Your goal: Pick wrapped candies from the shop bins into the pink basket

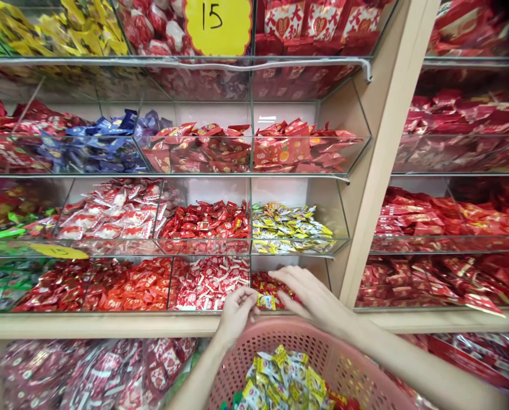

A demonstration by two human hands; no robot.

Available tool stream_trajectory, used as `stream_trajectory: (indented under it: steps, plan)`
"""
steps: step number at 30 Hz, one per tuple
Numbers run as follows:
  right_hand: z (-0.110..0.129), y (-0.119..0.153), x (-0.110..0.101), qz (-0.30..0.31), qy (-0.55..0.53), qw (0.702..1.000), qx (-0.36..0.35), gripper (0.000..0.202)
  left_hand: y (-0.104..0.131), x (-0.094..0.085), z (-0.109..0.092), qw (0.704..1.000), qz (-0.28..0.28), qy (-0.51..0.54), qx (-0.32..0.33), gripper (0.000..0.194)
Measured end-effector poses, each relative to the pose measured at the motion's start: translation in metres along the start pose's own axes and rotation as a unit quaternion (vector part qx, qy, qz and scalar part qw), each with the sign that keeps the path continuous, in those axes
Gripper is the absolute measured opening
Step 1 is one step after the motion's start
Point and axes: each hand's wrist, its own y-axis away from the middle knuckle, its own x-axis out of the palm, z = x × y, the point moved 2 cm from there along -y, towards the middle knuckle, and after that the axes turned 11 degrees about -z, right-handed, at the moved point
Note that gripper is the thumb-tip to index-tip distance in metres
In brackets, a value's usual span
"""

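Note:
My left hand (pixel 237 310) is closed, its fingers curled at the front edge of a bottom-row bin. Right beside its fingertips is a yellow-and-white wrapped candy (pixel 266 301); whether the fingers pinch it I cannot tell. My right hand (pixel 302 291) reaches over the same bin with its fingers stretched out, above dark red wrapped candies (pixel 263 281) that it partly covers. Below both hands stands a pink perforated plastic basket (pixel 322 341). In it lies a heap of yellow-and-white wrapped candies (pixel 280 376), with some red and green wrappers at the sides.
Clear-fronted shelf bins hold red-and-white candies (pixel 214 283), red candies (pixel 207 226), yellow candies (pixel 292 225) and blue packets (pixel 104 142). A wooden upright (pixel 386 154) divides the shelves. Bagged sweets (pixel 96 373) lie below the wooden ledge (pixel 100 326). A yellow price sign (pixel 219 28) hangs above.

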Motion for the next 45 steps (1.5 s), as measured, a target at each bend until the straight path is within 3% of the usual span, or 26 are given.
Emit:
stream_trajectory:
  steps: [5, 9, 13, 17, 19, 21, 23, 25, 28, 31, 34, 39, 45]
  plan:
    - [-0.014, -0.065, -0.043, -0.167, -0.017, 0.985, 0.032, 0.032, 0.000, 0.000, 0.003, 1.000, -0.005, 0.003, -0.008, 0.027]
    - [-0.034, -0.104, -0.050, -0.200, -0.092, 0.967, 0.127, 0.014, 0.000, 0.000, 0.002, 1.000, -0.008, -0.010, -0.010, 0.028]
    - [-0.040, -0.094, -0.050, -0.204, -0.166, 0.946, 0.189, 0.031, -0.001, -0.001, 0.002, 1.000, -0.008, -0.014, -0.010, 0.029]
    - [-0.036, -0.062, -0.063, -0.203, -0.163, 0.943, 0.208, 0.018, -0.001, -0.001, 0.003, 1.000, -0.007, -0.011, -0.011, 0.029]
    - [-0.039, -0.052, -0.069, -0.202, -0.161, 0.941, 0.218, 0.031, 0.000, 0.000, 0.003, 1.000, -0.008, -0.009, -0.013, 0.029]
    - [-0.046, -0.051, -0.074, -0.217, -0.156, 0.936, 0.228, 0.044, 0.000, 0.000, 0.002, 1.000, -0.009, -0.009, -0.011, 0.029]
    - [-0.056, -0.057, -0.076, -0.229, -0.123, 0.939, 0.224, 0.036, 0.001, 0.001, 0.000, 1.000, -0.009, -0.012, -0.007, 0.028]
    - [-0.066, -0.069, -0.074, -0.191, -0.059, 0.955, 0.219, 0.023, 0.001, 0.001, 0.000, 1.000, -0.009, -0.018, -0.003, 0.028]
    - [-0.079, -0.090, -0.067, -0.040, 0.057, 0.966, 0.249, 0.020, 0.001, 0.000, -0.001, 1.000, -0.008, -0.023, 0.001, 0.029]
    - [-0.084, -0.108, -0.058, 0.126, 0.161, 0.935, 0.288, 0.017, 0.000, 0.000, 0.000, 1.000, -0.008, -0.019, 0.004, 0.029]
    - [-0.080, -0.120, -0.052, 0.225, 0.225, 0.897, 0.307, 0.023, -0.001, -0.001, 0.002, 1.000, -0.008, -0.020, 0.003, 0.029]
    - [-0.071, -0.125, -0.047, 0.262, 0.248, 0.874, 0.325, 0.032, -0.002, -0.001, 0.002, 1.000, -0.009, -0.022, -0.002, 0.028]
    - [-0.068, -0.122, -0.049, 0.247, 0.253, 0.874, 0.332, 0.035, 0.000, -0.001, 0.001, 1.000, -0.010, -0.018, 0.001, 0.027]
